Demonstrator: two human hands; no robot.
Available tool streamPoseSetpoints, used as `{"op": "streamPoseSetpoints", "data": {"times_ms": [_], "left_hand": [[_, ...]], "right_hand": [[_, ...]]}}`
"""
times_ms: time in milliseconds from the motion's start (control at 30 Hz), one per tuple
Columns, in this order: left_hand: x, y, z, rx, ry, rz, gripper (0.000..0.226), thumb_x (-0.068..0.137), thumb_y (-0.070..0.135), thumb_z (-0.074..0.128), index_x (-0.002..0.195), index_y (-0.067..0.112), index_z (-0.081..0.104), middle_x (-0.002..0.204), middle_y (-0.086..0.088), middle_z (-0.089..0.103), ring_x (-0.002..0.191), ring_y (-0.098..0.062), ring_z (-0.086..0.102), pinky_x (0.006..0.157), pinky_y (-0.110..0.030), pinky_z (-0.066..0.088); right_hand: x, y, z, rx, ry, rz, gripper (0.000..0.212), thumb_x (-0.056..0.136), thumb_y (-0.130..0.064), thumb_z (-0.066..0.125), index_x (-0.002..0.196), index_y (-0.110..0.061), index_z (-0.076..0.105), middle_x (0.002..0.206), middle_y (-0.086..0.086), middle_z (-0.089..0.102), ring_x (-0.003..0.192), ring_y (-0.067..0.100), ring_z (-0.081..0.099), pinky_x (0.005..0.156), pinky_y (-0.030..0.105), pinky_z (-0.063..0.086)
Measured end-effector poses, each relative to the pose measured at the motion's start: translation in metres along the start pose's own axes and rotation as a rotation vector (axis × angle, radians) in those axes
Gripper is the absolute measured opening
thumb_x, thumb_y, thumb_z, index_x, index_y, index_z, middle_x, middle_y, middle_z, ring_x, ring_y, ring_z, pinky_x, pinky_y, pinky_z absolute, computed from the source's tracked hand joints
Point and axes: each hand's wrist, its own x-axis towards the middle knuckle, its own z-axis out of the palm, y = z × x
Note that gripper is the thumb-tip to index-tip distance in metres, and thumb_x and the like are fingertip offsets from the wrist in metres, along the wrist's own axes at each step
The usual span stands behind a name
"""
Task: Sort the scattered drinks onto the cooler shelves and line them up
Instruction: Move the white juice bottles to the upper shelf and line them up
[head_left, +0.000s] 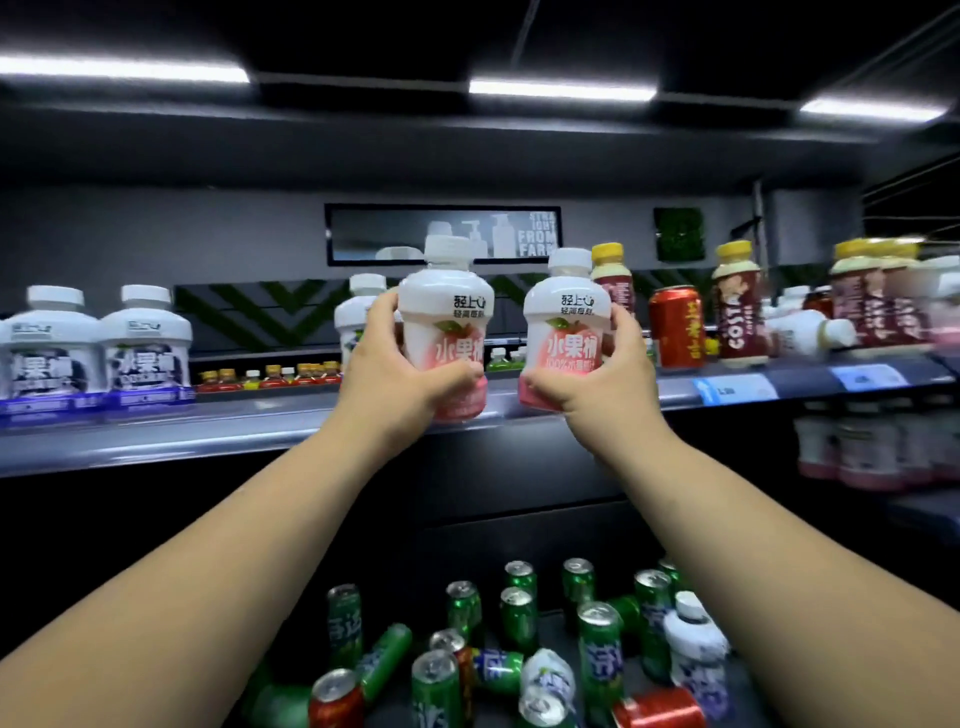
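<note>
1. While it reaches up, the left hand (400, 364) grips the left pink bottle (447, 317): fingers (382, 312) curl behind its left side, thumb across the lower label.
2. Likewise the right hand (602, 374) grips the right pink bottle (563, 322), fingers round its right side.
3. Both bottles are upright at the near edge of the shelf (156, 436), apart.
4. A white bottle (358, 312) is half hidden behind the left hand; far-right bottles blur.
5. Two purple-labelled bottles (148, 348) stand left, one red can (675, 327) right; green cans (519, 618) below overlap beyond counting.

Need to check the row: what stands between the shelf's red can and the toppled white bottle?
An upright yellow-capped Costa bottle, between red can and toppled white bottle; head view shows it.
</note>
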Motion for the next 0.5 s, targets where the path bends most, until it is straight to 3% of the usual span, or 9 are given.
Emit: {"op": "streamPoseSetpoints", "data": {"times_ms": [167, 333, 433, 500], "left_hand": [[-0.023, 0.024, 0.079, -0.12, -0.084, -0.083, 0.088, 0.051, 0.035, 0.088, 0.129, 0.029, 0.047, 0.117, 0.006, 0.065, 0.104, -0.012, 0.065, 0.094, -0.041, 0.055], [-0.053, 0.072, 0.176, -0.246, -0.113, -0.108, 0.084, 0.058, 0.021, 0.092, 0.126, 0.031, 0.044, 0.117, 0.005, 0.064, 0.101, -0.007, 0.064, 0.088, -0.034, 0.056], [-0.067, 0.106, 0.237, -0.309, -0.129, -0.134, 0.091, 0.048, 0.033, 0.09, 0.127, 0.029, 0.045, 0.118, 0.003, 0.064, 0.105, -0.013, 0.065, 0.092, -0.042, 0.056], [-0.081, 0.13, 0.28, -0.347, -0.15, -0.141, 0.09, 0.054, 0.027, 0.092, 0.129, 0.027, 0.044, 0.119, 0.001, 0.063, 0.105, -0.015, 0.064, 0.093, -0.043, 0.055]], "right_hand": [[-0.017, 0.0, -0.093, -0.114, 0.034, -0.018, 0.103, 0.05, -0.027, 0.094, 0.139, -0.031, 0.042, 0.115, -0.013, 0.064, 0.104, 0.006, 0.064, 0.088, 0.024, 0.055], [-0.027, 0.0, -0.212, -0.221, 0.064, -0.038, 0.091, 0.059, -0.024, 0.094, 0.135, -0.032, 0.043, 0.109, -0.021, 0.06, 0.092, -0.016, 0.058, 0.079, 0.006, 0.048], [-0.027, -0.002, -0.282, -0.291, 0.067, -0.04, 0.095, 0.059, -0.026, 0.095, 0.139, -0.031, 0.043, 0.108, -0.02, 0.061, 0.095, -0.01, 0.06, 0.084, 0.018, 0.053], [-0.027, 0.004, -0.328, -0.334, 0.077, -0.055, 0.098, 0.055, -0.028, 0.095, 0.138, -0.033, 0.042, 0.111, -0.017, 0.062, 0.099, 0.001, 0.064, 0.09, 0.033, 0.056]]}}
